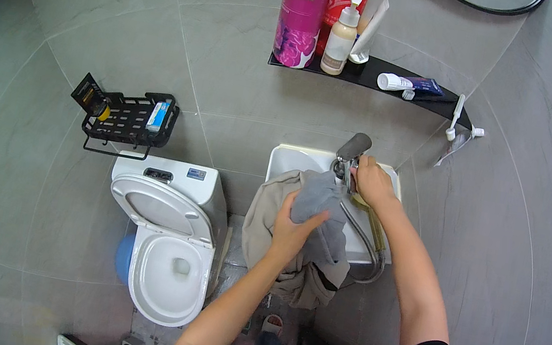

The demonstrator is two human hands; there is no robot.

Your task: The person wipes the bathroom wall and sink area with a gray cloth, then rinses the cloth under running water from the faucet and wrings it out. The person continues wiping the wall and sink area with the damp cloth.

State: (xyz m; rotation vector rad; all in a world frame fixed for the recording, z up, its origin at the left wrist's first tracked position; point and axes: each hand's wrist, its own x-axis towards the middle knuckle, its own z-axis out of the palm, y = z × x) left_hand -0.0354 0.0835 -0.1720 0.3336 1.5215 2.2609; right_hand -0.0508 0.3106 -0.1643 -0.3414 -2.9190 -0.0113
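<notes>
A beige garment [269,210] hangs over the front left of the white washbasin [289,158]. My left hand [295,228] grips a grey-blue cloth [323,203] bunched on top of it. At the back of the basin, my right hand [371,181] is at the metal faucet [343,170], its fingers curled by the handle and partly hidden. A grey cylindrical head [355,146] sticks up beside these fingers. Below my right wrist, an olive-coloured strap-like item [375,229] and a metal hose [357,228] lie along the basin's right side.
A black wall shelf [370,75] holds bottles and tubes above the basin. To the left stands a toilet [169,275] with its lid raised, and a black wire basket [130,119] hangs above it. A blue round object [124,258] is partly hidden behind the toilet.
</notes>
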